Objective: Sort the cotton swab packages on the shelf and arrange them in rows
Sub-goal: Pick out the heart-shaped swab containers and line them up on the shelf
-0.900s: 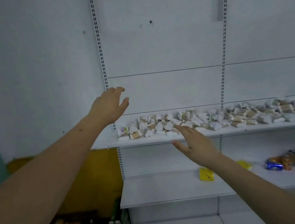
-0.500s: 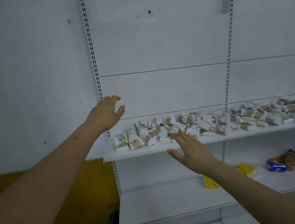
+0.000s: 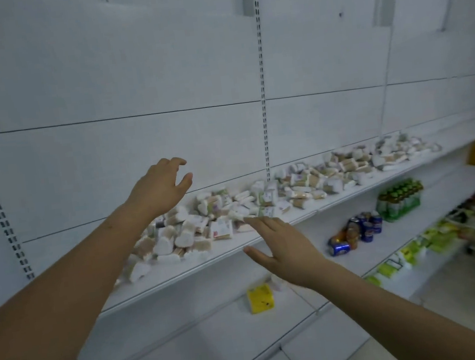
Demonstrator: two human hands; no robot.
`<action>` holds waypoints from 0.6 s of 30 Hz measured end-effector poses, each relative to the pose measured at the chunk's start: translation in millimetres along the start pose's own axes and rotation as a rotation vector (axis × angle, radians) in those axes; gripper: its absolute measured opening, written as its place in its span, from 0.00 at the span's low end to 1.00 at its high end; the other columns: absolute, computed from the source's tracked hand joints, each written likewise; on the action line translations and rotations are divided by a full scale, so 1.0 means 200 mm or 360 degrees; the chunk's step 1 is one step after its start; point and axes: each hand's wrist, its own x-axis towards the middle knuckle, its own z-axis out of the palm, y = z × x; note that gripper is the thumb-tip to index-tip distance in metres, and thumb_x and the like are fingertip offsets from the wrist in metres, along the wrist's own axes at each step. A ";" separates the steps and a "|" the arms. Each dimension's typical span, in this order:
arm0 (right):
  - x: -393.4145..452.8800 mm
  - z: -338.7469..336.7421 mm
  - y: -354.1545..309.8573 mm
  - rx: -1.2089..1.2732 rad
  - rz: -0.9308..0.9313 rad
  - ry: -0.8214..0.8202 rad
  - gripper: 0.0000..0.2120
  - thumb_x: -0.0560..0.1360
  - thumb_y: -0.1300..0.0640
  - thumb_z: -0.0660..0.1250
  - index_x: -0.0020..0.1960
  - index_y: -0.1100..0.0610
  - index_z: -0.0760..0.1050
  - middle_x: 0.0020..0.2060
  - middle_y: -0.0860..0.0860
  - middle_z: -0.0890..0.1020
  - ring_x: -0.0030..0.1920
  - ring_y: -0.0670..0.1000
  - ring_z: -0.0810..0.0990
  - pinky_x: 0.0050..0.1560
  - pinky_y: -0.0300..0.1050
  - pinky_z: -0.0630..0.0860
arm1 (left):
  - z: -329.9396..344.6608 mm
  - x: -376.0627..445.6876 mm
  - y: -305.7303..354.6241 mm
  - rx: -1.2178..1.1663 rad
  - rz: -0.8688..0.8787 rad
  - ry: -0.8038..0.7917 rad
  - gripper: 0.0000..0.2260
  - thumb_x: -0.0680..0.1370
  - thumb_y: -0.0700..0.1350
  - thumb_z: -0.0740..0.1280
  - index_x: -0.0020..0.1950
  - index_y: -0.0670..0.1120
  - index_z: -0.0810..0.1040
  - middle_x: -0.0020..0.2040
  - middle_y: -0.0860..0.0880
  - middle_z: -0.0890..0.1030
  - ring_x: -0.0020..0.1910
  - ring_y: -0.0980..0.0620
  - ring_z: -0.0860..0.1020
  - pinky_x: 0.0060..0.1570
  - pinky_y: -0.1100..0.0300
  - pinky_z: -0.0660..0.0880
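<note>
I reach both bare arms toward the white metal shelf (image 3: 181, 272), where small white-and-tan cotton swab packages (image 3: 194, 230) lie heaped, my left hand (image 3: 160, 186) hovering at eleven o'clock above the pile, fingers loosely spread, my right hand (image 3: 283, 243) flat with fingertips touching the heap's front edge.

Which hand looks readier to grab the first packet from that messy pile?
Probably the right hand: its straight fingers reach the front of the cotton swab packages. The left hand hovers above them.
</note>
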 end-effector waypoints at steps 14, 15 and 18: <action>0.01 -0.31 1.27 -0.0016 0.0368 0.0147 0.30 0.80 0.36 0.54 0.77 0.49 0.59 0.73 0.46 0.66 0.68 0.49 0.70 0.66 0.47 0.69 | 0.82 0.99 0.97 -0.0183 0.0492 -0.0054 0.21 0.83 0.56 0.57 0.73 0.48 0.67 0.67 0.44 0.72 0.61 0.45 0.73 0.56 0.50 0.71; 0.00 -0.32 1.34 -0.0020 0.0409 0.0154 0.29 0.80 0.37 0.54 0.77 0.48 0.59 0.73 0.46 0.66 0.65 0.50 0.73 0.63 0.45 0.70 | 0.89 1.05 1.03 -0.0205 0.0510 -0.0075 0.21 0.83 0.56 0.57 0.73 0.48 0.67 0.67 0.44 0.72 0.61 0.45 0.73 0.57 0.49 0.72; -0.03 -0.36 1.58 -0.0064 0.0522 0.0206 0.29 0.80 0.38 0.56 0.77 0.49 0.60 0.73 0.46 0.67 0.69 0.49 0.68 0.65 0.44 0.69 | 1.08 1.23 1.20 -0.0220 0.0587 -0.0131 0.22 0.83 0.56 0.57 0.74 0.48 0.66 0.67 0.44 0.72 0.59 0.44 0.74 0.56 0.49 0.72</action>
